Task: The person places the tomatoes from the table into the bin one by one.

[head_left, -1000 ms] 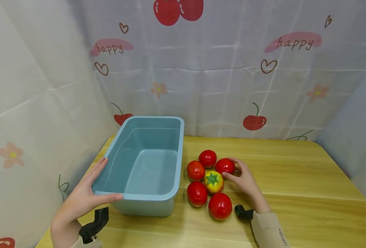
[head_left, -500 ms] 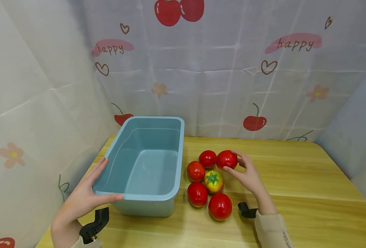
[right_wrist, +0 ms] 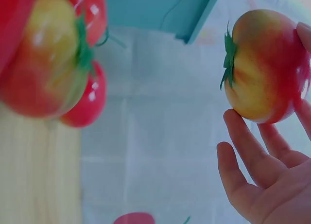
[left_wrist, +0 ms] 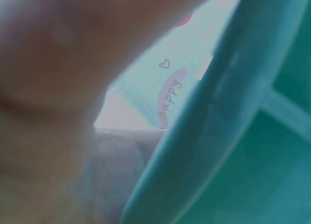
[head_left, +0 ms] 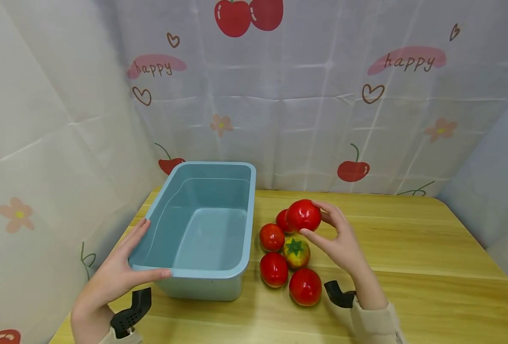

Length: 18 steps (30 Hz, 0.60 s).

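My right hand (head_left: 340,240) holds a shiny red tomato (head_left: 303,215) between thumb and fingers, raised above the other tomatoes. In the right wrist view, this tomato (right_wrist: 267,66) shows a yellow, green-leaved stem end. My left hand (head_left: 112,272) rests on the near left corner of a light blue plastic bin (head_left: 248,239), thumb along the front rim and fingers along the left side. The left wrist view shows the bin's rim (left_wrist: 209,117) close up beside that hand. A yellow-topped tomato (head_left: 297,253) lies below the raised one, stem up.
Several red tomatoes lie right of the bin, among them one at the front (head_left: 305,286) and one by the bin wall (head_left: 272,237). A printed curtain (head_left: 297,119) closes off the back of the wooden table (head_left: 417,248). The bin's floor shows bare.
My right hand has lifted the tomato from the back right of the group and moved it slightly left, over its neighbours. My left hand has stayed on the bin's corner.
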### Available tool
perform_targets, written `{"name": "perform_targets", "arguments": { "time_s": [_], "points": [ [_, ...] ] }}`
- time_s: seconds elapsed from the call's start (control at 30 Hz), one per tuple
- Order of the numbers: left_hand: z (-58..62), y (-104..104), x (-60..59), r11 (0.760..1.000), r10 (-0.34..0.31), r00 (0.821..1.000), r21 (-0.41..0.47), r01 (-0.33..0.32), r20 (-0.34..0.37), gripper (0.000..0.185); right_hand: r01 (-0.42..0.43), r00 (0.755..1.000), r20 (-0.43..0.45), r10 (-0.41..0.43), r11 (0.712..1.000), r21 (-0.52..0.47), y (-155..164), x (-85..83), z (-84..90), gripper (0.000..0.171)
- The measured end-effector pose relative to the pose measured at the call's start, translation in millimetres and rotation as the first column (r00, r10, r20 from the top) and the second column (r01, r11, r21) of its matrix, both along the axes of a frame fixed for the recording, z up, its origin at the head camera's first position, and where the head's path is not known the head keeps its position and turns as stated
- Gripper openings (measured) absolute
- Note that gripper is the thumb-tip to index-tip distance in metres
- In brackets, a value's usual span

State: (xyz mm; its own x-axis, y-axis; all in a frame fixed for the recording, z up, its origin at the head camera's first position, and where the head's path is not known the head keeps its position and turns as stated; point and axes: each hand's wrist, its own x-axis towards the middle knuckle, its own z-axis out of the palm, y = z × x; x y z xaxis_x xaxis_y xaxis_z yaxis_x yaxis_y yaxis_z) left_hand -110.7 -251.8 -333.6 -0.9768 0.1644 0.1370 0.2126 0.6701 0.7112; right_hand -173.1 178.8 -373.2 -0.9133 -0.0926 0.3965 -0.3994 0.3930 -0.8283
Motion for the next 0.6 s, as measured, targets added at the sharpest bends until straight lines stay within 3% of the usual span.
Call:
{"name": "perform_targets", "arguments": {
  "time_s": [0.3,0.6],
  "points": [
    [-0.2,-0.3,-0.5,1.0,0.003,1.0,-0.014,-0.003,-0.001,0.107,-0.033,0.994,-0.102,0.036,0.999,0.023,-14.7,13.5,12.7,0.062],
    [1.4,-0.8,-1.4,1.0,0.0,1.0,-0.015,0.0,0.001,0.107,-0.124,0.978,-0.171,0.122,0.992,-0.001,-36.2,27.6,20.7,0.067]
  ]
}}
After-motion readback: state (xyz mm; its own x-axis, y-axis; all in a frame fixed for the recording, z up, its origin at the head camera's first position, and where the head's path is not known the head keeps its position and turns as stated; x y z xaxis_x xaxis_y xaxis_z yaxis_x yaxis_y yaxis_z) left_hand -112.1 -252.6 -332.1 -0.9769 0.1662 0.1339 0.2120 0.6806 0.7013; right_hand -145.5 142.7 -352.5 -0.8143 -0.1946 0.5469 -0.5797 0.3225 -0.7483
